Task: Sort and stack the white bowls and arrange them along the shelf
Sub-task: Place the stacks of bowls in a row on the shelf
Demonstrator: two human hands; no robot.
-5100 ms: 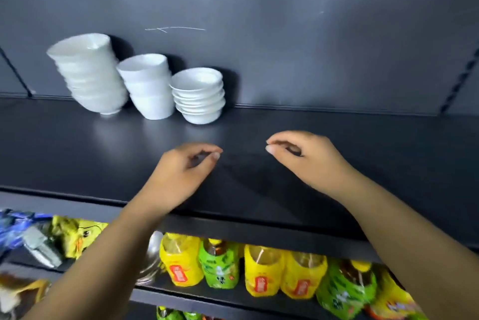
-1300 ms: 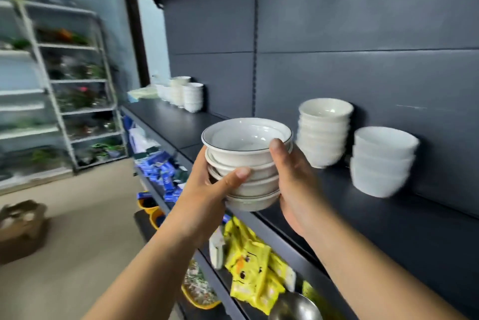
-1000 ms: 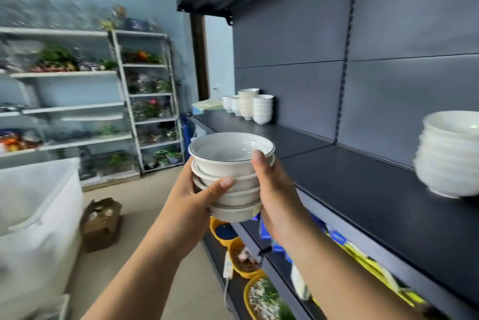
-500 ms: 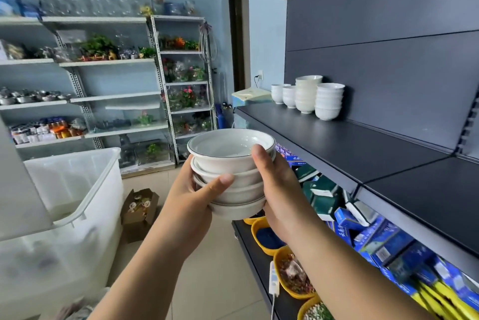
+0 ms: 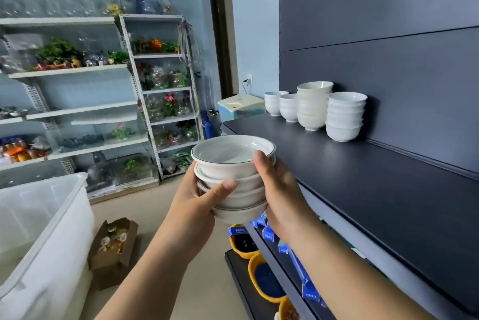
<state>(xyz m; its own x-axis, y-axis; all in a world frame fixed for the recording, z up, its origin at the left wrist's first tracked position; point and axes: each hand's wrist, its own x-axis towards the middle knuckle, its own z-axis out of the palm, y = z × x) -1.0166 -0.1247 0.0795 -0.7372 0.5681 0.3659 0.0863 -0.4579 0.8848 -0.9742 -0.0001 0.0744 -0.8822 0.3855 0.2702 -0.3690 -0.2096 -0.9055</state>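
Note:
A stack of several white bowls with a thin dark rim line [image 5: 230, 164] is held in the air just off the front edge of the dark shelf [image 5: 363, 190]. My left hand [image 5: 197, 198] grips its left side, thumb across the front. My right hand [image 5: 280, 190] grips its right side, thumb on the top rim. At the far end of the shelf, against the back wall, stand more white bowl stacks: a short one [image 5: 344, 117], a taller one [image 5: 312, 106] and two small ones [image 5: 281, 107].
A large translucent white bin [image 5: 39, 236] stands at the lower left, with an open cardboard box [image 5: 114, 244] on the floor beside it. White racks of plants and glassware [image 5: 103, 91] line the far wall. Lower shelves [image 5: 272, 280] hold yellow bowls and blue packets.
I have carried the stack leftward along the shelving; the view turned from the first bowl stacks to the far end, where other stacks now appear closer. Both hands keep the same grip.

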